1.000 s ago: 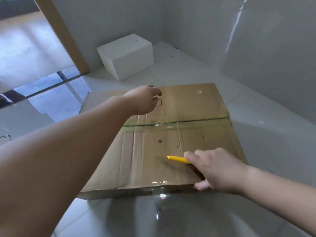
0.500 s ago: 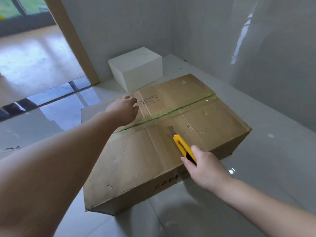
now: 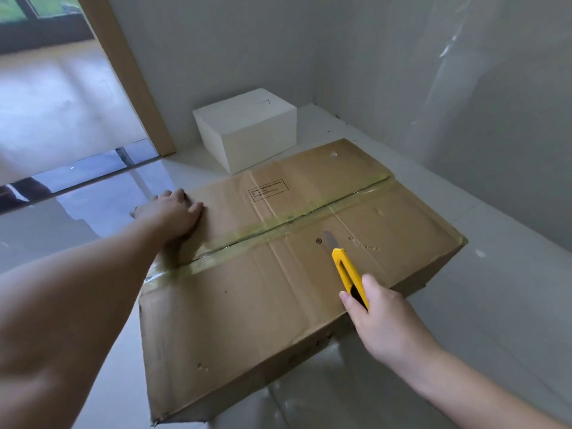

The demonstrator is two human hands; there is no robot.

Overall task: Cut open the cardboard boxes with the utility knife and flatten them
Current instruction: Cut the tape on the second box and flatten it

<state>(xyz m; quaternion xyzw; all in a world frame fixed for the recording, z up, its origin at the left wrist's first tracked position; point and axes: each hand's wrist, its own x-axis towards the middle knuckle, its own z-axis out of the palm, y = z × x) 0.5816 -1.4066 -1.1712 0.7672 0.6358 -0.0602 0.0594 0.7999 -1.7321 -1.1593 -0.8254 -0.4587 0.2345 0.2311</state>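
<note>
**A:** Where's the box?

**B:** The brown cardboard box (image 3: 278, 274) sits flat on the pale floor (image 3: 495, 305), right in front of me, one corner pointing toward the wall. Its top flaps are shut, and a strip of clear tape (image 3: 269, 235) runs along the middle seam from edge to edge.

**A:** And the knife?

**B:** I've got the yellow utility knife (image 3: 348, 272) in my right hand (image 3: 383, 320), fingers closed around the handle, blade out. The tip hangs over the near flap, just short of the seam. I can't tell if it touches the cardboard. I'd say it's angled that way to line up with the tape.

**A:** Left hand?

**B:** My left hand (image 3: 175, 212) lies palm down on the box's far left corner, fingers loosely spread, gripping nothing. That looks like bracing, so the box won't slide on this glossy floor when the blade drags. It's well clear of the blade too.

**A:** Anything else around?

**B:** A white box (image 3: 247, 128) beyond, close against the wall by the wooden door frame (image 3: 130, 82), untouched. Probably next in line.

**A:** So the cut?

**B:** Not begun, by my reading; the tape looks whole.
</note>
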